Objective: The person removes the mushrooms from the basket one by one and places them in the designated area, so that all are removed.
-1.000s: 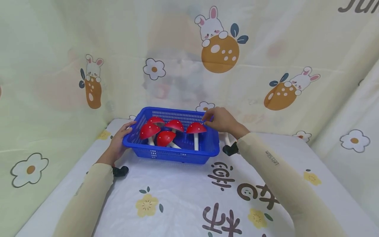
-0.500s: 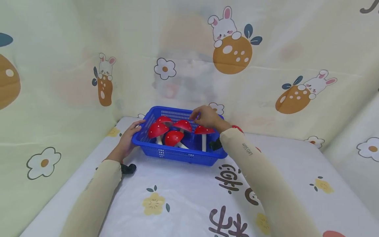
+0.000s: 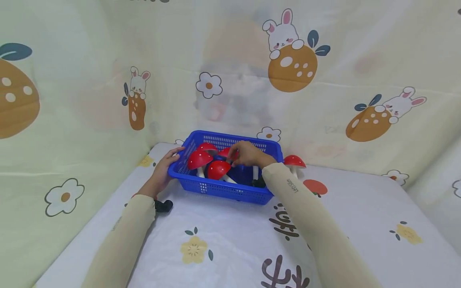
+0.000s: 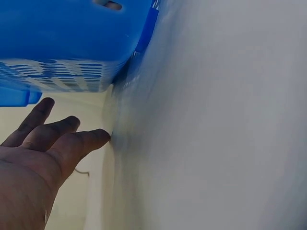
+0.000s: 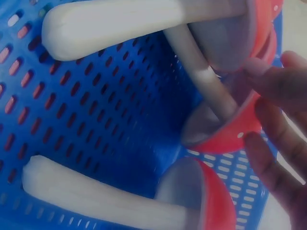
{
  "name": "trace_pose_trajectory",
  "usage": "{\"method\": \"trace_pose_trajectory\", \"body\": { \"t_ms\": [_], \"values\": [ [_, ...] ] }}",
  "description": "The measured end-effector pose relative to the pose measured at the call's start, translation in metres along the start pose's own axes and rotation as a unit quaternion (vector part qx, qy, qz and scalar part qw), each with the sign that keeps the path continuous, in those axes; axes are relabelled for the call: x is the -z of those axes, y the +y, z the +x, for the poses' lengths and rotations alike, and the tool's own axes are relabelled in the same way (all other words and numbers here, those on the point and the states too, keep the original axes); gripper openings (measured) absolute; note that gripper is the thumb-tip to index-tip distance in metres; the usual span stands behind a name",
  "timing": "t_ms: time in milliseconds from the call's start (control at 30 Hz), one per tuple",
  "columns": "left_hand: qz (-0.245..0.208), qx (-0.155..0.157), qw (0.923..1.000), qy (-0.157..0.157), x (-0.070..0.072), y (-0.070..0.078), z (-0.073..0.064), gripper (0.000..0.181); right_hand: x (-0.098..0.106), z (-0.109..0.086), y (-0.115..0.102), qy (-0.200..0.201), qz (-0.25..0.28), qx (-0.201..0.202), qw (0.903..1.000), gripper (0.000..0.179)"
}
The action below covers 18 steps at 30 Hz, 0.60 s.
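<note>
My left hand (image 3: 163, 176) rests at the left end of a blue plastic basket (image 3: 219, 188), its fingertips on the rim. In the left wrist view, fingers (image 4: 79, 141) stretch out beside the basket wall. Several toy mushrooms with red, white-dotted caps and white stems lie inside, including one at the left (image 3: 199, 159) and a front one (image 3: 217, 169). My right hand (image 3: 246, 154) reaches down into the basket and holds a mushroom (image 5: 225, 136) by its cap, thumb and fingers at its edge. The right-hand mushroom in the basket shows only its stem (image 3: 255, 173) past my hand.
Another red-capped mushroom (image 3: 294, 161) stands outside, just right of the basket. A white patterned cloth (image 3: 194, 224) covers the table, and a cream curtain with rabbit prints (image 3: 237, 100) hangs close behind. Black camera mounts (image 3: 163, 206) sit at my wrists.
My right hand has moved left from the basket's right end and down onto a mushroom cap. The mushroom outside on the right has come into view. My left hand stays at the rim.
</note>
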State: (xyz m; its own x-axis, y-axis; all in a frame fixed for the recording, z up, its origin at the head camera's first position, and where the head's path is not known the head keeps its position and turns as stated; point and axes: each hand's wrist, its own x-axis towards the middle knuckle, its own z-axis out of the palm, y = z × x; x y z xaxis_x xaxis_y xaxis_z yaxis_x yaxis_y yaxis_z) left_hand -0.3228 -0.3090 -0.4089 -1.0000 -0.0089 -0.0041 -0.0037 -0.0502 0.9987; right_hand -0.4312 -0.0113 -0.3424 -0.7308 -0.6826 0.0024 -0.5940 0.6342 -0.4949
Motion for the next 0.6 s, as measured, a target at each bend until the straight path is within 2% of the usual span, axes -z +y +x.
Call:
{"method": "trace_pose_trajectory", "body": {
  "t_ms": [133, 300, 600],
  "values": [
    [-0.008, -0.005, 0.9999, -0.011, 0.0, 0.0, 0.0, 0.045, -0.002, 0.002, -0.003, -0.029, -0.012, 0.005, 0.9995, 0.026],
    [-0.01, -0.003, 0.9999, -0.013, 0.001, -0.001, 0.001, 0.044, -0.005, 0.003, -0.005, -0.043, -0.027, 0.015, 0.9986, 0.024],
    [0.002, -0.005, 0.9999, -0.008, 0.002, -0.002, 0.001, 0.045, -0.007, 0.007, -0.012, -0.019, -0.074, 0.071, 0.9945, 0.009]
  ]
}}
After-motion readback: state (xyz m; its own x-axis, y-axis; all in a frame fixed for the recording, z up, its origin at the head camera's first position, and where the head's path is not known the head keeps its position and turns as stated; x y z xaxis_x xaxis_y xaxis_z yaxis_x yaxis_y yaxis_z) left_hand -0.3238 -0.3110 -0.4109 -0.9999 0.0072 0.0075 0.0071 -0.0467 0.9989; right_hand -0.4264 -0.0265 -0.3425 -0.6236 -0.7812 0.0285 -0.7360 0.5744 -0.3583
